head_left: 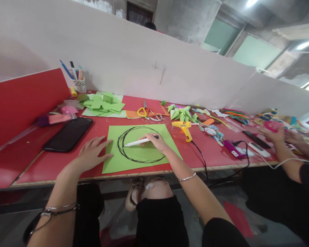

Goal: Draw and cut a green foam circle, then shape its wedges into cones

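Observation:
A sheet of green paper (pixel 141 154) lies on the red table top, marked with a large black circle drawn in several overlapping strokes. In my right hand (pixel 156 141) is a white marker (pixel 137 142) with a black end; its tip meets the left part of the circle. My left hand (pixel 94 153) rests flat at the sheet's left edge, fingers spread, holding nothing. To the right of the sheet lies a yellow glue gun (pixel 183 129) with a black cord.
A black phone (pixel 68 134) lies at left, below a pen cup (pixel 79 85). Behind the sheet are green paper pieces (pixel 105 103), scissors (pixel 143 109) and small green paper cones (pixel 180 113). A purple power strip (pixel 234 149) and a co-worker's hands (pixel 276 134) are at right.

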{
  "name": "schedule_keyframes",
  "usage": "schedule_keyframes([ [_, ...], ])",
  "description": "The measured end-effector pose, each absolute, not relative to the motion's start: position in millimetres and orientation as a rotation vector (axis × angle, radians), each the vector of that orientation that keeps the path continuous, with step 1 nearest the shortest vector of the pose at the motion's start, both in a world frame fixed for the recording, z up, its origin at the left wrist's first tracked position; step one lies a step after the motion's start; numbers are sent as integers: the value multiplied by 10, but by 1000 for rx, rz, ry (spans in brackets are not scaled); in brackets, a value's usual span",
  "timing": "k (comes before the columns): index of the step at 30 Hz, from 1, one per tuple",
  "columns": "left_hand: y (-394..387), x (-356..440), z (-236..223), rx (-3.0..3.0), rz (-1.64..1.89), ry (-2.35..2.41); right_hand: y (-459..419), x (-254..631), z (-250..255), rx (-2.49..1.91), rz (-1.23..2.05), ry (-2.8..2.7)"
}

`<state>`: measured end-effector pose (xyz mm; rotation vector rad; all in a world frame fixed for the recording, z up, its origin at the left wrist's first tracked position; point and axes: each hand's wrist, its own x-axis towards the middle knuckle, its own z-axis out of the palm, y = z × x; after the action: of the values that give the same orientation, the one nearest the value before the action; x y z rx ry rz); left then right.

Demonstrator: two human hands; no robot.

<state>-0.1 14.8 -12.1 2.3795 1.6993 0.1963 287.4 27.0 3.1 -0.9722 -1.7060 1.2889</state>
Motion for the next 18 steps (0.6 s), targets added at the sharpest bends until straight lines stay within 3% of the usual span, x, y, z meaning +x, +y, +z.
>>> schedule_keyframes([
  [18, 146, 12, -98, 2374, 123, 1698, 242, 2896, 79, -939, 1345, -1732],
])
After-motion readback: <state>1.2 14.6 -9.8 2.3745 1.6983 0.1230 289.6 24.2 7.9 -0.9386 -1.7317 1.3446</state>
